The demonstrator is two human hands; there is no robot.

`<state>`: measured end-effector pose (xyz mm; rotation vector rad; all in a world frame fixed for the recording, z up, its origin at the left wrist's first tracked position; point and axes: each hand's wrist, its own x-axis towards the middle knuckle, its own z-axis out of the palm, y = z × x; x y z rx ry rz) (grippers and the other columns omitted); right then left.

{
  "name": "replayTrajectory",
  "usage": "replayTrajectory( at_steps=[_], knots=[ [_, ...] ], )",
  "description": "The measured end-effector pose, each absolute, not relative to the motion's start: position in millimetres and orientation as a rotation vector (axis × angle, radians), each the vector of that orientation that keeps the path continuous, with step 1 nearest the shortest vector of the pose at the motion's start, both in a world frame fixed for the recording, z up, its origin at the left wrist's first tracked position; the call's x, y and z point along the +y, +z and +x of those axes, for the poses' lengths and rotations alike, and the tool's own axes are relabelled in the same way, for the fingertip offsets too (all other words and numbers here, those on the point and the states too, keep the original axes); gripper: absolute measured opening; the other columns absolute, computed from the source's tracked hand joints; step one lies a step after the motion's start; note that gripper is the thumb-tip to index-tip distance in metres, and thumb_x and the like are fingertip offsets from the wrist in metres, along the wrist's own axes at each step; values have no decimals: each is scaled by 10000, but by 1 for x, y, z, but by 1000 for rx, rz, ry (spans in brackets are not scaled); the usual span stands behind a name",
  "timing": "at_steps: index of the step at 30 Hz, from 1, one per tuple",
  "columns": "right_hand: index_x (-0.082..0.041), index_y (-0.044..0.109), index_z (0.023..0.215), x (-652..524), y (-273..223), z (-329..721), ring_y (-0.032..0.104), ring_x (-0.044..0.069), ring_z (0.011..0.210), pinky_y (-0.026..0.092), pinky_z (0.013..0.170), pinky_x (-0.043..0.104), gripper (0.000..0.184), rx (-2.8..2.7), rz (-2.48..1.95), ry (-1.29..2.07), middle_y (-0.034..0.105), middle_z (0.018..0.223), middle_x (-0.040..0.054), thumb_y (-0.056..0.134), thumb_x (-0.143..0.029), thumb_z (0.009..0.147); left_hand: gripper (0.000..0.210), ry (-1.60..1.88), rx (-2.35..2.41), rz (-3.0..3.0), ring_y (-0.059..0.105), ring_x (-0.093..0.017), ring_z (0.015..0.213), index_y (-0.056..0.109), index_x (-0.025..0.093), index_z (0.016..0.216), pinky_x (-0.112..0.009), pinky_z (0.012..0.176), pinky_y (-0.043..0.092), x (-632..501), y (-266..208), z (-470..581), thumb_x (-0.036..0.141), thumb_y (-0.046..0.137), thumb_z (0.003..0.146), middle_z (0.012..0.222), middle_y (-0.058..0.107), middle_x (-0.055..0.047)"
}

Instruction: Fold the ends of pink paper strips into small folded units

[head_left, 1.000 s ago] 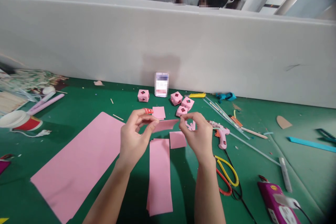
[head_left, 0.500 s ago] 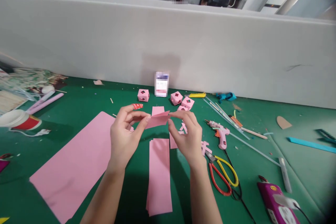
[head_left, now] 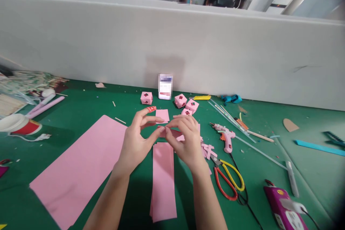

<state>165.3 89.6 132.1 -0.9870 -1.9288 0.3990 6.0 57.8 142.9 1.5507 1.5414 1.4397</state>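
1. While working over the green table [head_left: 134, 208], held a small pink paper piece [head_left: 176, 134] above it, just beyond the stack of long pink strips [head_left: 163, 183] and nearer than the small pink squares [head_left: 162, 115].
2. With the right hand [head_left: 185, 140], pinched the piece between thumb and curled fingers, nearly closed, paper showing in the narrow slot.
3. With the left hand [head_left: 137, 142], had the thumb tip right beside the right thumb at the paper's left part, forefinger lifted clear with a gap between; could not tell of any firm hold there.
4. Wore a red wrap [head_left: 151, 109] on a left finger.
5. Had a large pink sheet [head_left: 78, 172] lying slantwise to the left, partly behind the left hand.
6. Saw crossed pink scraps [head_left: 208, 151] to the right, touching or close by the scissors [head_left: 229, 183], with a pink glue gun [head_left: 228, 138] farther off.
7. Counted four pink paper boxes [head_left: 146, 98] beyond: one left of the upright phone [head_left: 165, 88], three clustered right of it, near a yellow cutter [head_left: 202, 97].
8. Saw a paper cup [head_left: 25, 125] far left.
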Motion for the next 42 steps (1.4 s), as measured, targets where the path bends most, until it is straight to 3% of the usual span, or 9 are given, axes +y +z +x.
replayTrajectory(
  at_steps=[4, 11, 21, 27, 31, 34, 38, 42],
  knots=[
    [-263, 639, 861, 89, 133, 166, 659, 246, 1033, 395, 1011, 467, 80, -1936, -1021, 388, 741, 891, 9, 625, -204, 912, 402, 1433, 1597, 1633, 746, -244, 1023, 529, 263, 1205, -459, 1006, 530, 56, 139, 9, 224, 739, 865, 849, 768, 23],
    [-264, 637, 832, 91, 134, 170, 668, 246, 1020, 355, 1057, 492, 99, -1919, -1047, 342, 738, 841, -8, 644, -185, 892, 363, 1487, 1600, 1584, 760, -209, 930, 518, 255, 1133, -392, 928, 569, 54, 138, 13, 168, 734, 854, 839, 762, 32],
    [-237, 637, 796, 107, 125, 206, 667, 243, 877, 455, 901, 431, 101, -1704, -1246, 109, 740, 849, 27, 617, -188, 882, 324, 1664, 1684, 1475, 769, -219, 879, 565, 235, 1066, -389, 877, 591, 50, 149, -1, 230, 777, 821, 853, 751, 22],
    [-235, 688, 896, 85, 141, 175, 698, 208, 825, 520, 775, 338, 93, -1698, -1137, 502, 752, 862, 26, 604, -240, 934, 401, 1667, 1740, 1478, 768, -229, 881, 534, 244, 1189, -404, 846, 598, 52, 145, 9, 271, 757, 856, 890, 765, -3],
    [-231, 717, 1046, 81, 141, 163, 723, 210, 915, 553, 764, 309, 179, -1727, -1109, 764, 778, 1002, 45, 613, -353, 966, 391, 1626, 1634, 1608, 770, -212, 870, 533, 246, 1209, -382, 848, 604, 52, 141, 17, 238, 735, 875, 935, 767, -11],
    [-230, 709, 1110, 82, 139, 164, 733, 212, 929, 571, 764, 301, 228, -1674, -1105, 893, 780, 1051, 48, 600, -383, 978, 517, 1553, 1575, 1699, 764, -205, 885, 475, 259, 1313, -370, 856, 603, 50, 140, 22, 216, 737, 870, 987, 773, -20],
    [-229, 707, 1056, 84, 139, 170, 739, 194, 883, 568, 777, 282, 172, -1619, -1089, 932, 785, 971, 26, 597, -341, 986, 715, 1437, 1498, 1733, 740, -212, 979, 335, 300, 1455, -373, 868, 608, 48, 140, 27, 190, 726, 866, 1101, 765, -34],
    [-230, 728, 979, 86, 140, 177, 729, 196, 831, 555, 734, 287, 155, -1662, -1129, 801, 782, 934, 23, 590, -300, 984, 616, 1545, 1486, 1704, 719, -223, 1068, 388, 276, 1421, -359, 827, 623, 50, 140, 24, 184, 686, 890, 1145, 742, -56]
  ],
)
